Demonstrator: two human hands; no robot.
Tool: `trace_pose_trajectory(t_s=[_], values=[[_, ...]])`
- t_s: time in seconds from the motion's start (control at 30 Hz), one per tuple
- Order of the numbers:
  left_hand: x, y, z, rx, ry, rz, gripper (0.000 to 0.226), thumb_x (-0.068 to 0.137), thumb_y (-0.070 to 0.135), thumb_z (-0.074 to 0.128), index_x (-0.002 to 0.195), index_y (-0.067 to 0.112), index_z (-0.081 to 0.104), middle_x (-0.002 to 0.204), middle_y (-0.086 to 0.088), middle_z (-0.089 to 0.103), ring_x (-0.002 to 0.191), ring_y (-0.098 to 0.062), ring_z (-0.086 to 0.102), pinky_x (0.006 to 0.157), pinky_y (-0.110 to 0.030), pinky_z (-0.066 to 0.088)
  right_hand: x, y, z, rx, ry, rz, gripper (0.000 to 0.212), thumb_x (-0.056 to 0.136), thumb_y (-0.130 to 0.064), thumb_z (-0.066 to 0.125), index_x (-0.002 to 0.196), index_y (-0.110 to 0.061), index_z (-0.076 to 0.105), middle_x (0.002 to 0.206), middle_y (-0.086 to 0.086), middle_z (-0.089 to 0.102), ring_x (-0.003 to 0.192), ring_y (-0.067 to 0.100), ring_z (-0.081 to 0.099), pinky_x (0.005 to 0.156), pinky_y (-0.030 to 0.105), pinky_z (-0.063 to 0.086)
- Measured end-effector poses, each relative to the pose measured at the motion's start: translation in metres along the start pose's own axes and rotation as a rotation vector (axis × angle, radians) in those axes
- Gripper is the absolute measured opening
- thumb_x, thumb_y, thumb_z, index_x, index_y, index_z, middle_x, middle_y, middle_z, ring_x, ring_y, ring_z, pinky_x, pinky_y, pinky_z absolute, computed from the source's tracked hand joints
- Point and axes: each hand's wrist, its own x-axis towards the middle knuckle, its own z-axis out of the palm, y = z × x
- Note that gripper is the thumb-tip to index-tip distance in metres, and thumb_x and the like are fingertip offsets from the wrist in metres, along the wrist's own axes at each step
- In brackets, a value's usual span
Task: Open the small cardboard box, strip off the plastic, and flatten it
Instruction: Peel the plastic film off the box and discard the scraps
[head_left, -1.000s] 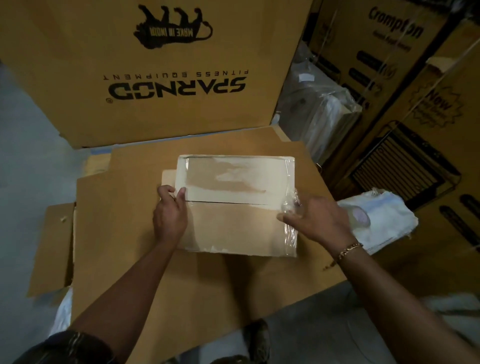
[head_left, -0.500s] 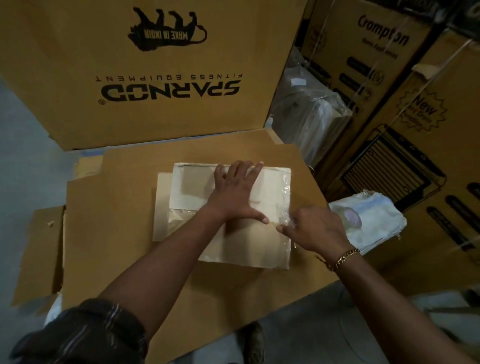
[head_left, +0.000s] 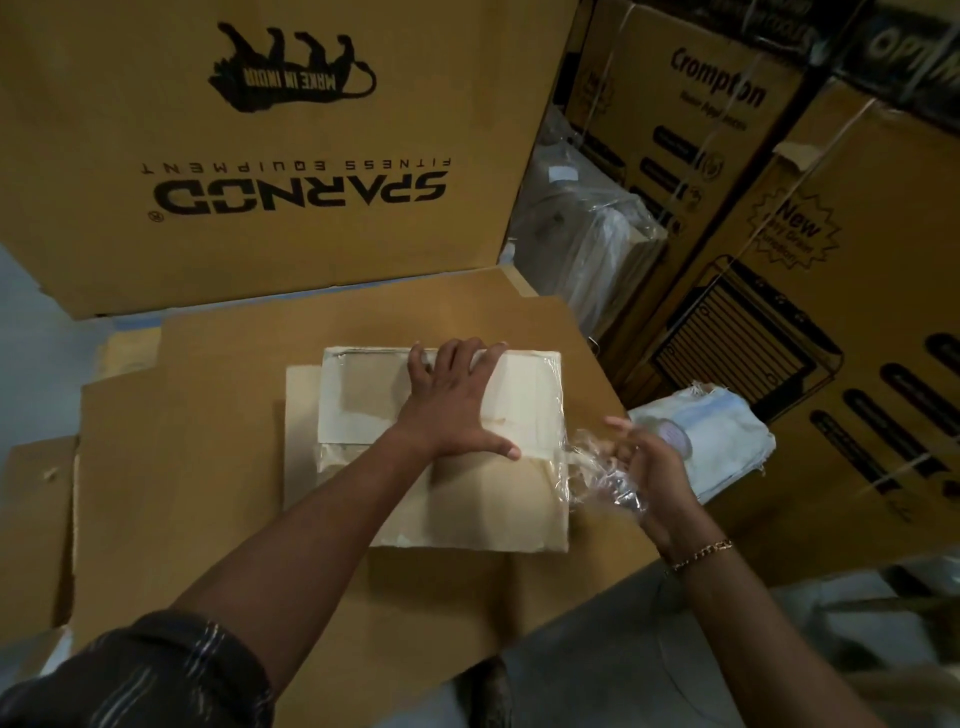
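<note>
The small cardboard box lies flat on a large cardboard sheet, its pale upper panel still glossy with clear film. My left hand presses palm-down on that panel, fingers spread toward the far edge. Just off the box's right edge, my right hand grips a crumpled strip of clear plastic. The strip stretches from the box's right side to my fingers.
A big SPARNOD carton stands behind the sheet. Crompton cartons are stacked at the right, with plastic-wrapped goods between. A folded white cloth bundle with a tape roll lies beside my right hand. Grey floor shows at the left.
My left hand moved from the box's left edge onto its top and presses there. My right hand pulled the plastic rightward off the box's right side.
</note>
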Motion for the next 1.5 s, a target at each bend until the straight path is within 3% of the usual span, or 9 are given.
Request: trace_pose_trajectory(t_s=[0.07, 0.17, 0.23, 0.37, 0.53, 1.1, 1.27, 1.37, 1.5], values=[[-0.001, 0.000, -0.001, 0.009, -0.004, -0.005, 0.135, 0.044, 0.093, 0.059, 0.153, 0.033, 0.007, 0.157, -0.003, 0.016, 0.147, -0.027, 0.008, 0.114, -0.065, -0.004, 0.006, -0.010, 0.007, -0.280, 0.173, -0.203, 0.014, 0.097, -0.032, 0.053, 0.111, -0.030, 0.056, 0.109, 0.006, 0.067, 0.098, 0.026, 0.066, 0.090, 0.053, 0.054], [-0.002, 0.002, -0.003, 0.030, -0.004, -0.010, 0.135, 0.046, 0.093, 0.058, 0.153, 0.032, 0.006, 0.158, -0.003, 0.015, 0.148, -0.027, 0.009, 0.114, -0.066, -0.003, 0.012, -0.025, 0.030, -0.983, 0.301, -0.577, 0.045, 0.086, -0.062, 0.059, 0.118, -0.033, 0.049, 0.108, -0.010, 0.060, 0.091, 0.011, 0.060, 0.073, 0.038, 0.055], [-0.004, 0.002, -0.004, 0.030, -0.005, -0.008, 0.134, 0.046, 0.094, 0.058, 0.154, 0.032, 0.006, 0.158, -0.004, 0.016, 0.148, -0.027, 0.009, 0.115, -0.066, -0.002, 0.014, -0.041, 0.049, -1.206, 0.304, -0.731, 0.052, 0.084, -0.064, 0.060, 0.120, -0.028, 0.050, 0.107, -0.008, 0.059, 0.092, 0.012, 0.059, 0.068, 0.032, 0.049], [-0.007, 0.000, -0.002, 0.049, 0.003, -0.006, 0.136, 0.046, 0.097, 0.054, 0.155, 0.031, 0.008, 0.158, -0.004, 0.019, 0.147, -0.027, 0.014, 0.114, -0.067, 0.000, 0.019, -0.060, 0.072, -1.470, 0.310, -0.802, 0.035, 0.084, -0.047, 0.058, 0.108, -0.022, 0.051, 0.105, 0.001, 0.059, 0.086, 0.025, 0.062, 0.062, 0.030, 0.032], [-0.012, 0.005, -0.004, 0.071, 0.022, -0.007, 0.134, 0.045, 0.095, 0.056, 0.154, 0.027, 0.016, 0.153, -0.004, 0.026, 0.142, -0.027, 0.022, 0.113, -0.069, 0.006, 0.024, -0.077, 0.087, -1.626, 0.267, -0.780, 0.025, 0.081, -0.034, 0.054, 0.099, -0.017, 0.053, 0.099, 0.006, 0.065, 0.079, 0.034, 0.064, 0.058, 0.032, 0.035], [-0.071, 0.032, 0.018, 0.116, 0.167, 0.109, 0.118, 0.045, 0.088, 0.060, 0.141, 0.025, 0.037, 0.142, -0.007, 0.038, 0.134, -0.030, 0.035, 0.110, -0.056, 0.016, -0.019, -0.019, 0.053, -1.194, 0.376, -0.764, 0.013, 0.075, -0.015, 0.062, 0.080, -0.019, 0.051, 0.073, 0.002, 0.060, 0.059, 0.024, 0.055, 0.050, 0.036, 0.050], [-0.079, 0.034, 0.021, 0.129, 0.188, 0.123, 0.116, 0.045, 0.088, 0.061, 0.139, 0.024, 0.038, 0.140, -0.008, 0.041, 0.133, -0.030, 0.037, 0.109, -0.058, 0.020, -0.012, -0.004, 0.030, -0.671, 0.320, -0.400, 0.013, 0.080, -0.012, 0.065, 0.080, -0.024, 0.059, 0.073, -0.004, 0.066, 0.063, 0.018, 0.065, 0.056, 0.035, 0.057], [-0.079, 0.032, 0.022, 0.139, 0.180, 0.129, 0.115, 0.048, 0.089, 0.059, 0.141, 0.024, 0.037, 0.142, -0.008, 0.040, 0.134, -0.032, 0.038, 0.110, -0.058, 0.019, -0.017, 0.012, 0.011, -0.237, 0.197, -0.103, 0.010, 0.091, 0.001, 0.054, 0.092, -0.007, 0.060, 0.072, 0.009, 0.062, 0.057, 0.018, 0.063, 0.059, 0.036, 0.058], [-0.068, 0.027, 0.016, 0.150, 0.152, 0.093, 0.118, 0.051, 0.092, 0.054, 0.145, 0.024, 0.033, 0.145, -0.008, 0.039, 0.137, -0.032, 0.036, 0.114, -0.058, 0.014, -0.027, 0.031, 0.010, -0.072, 0.142, -0.055, 0.019, 0.096, -0.001, 0.047, 0.091, -0.011, 0.062, 0.072, 0.006, 0.064, 0.062, 0.016, 0.066, 0.062, 0.034, 0.055]])
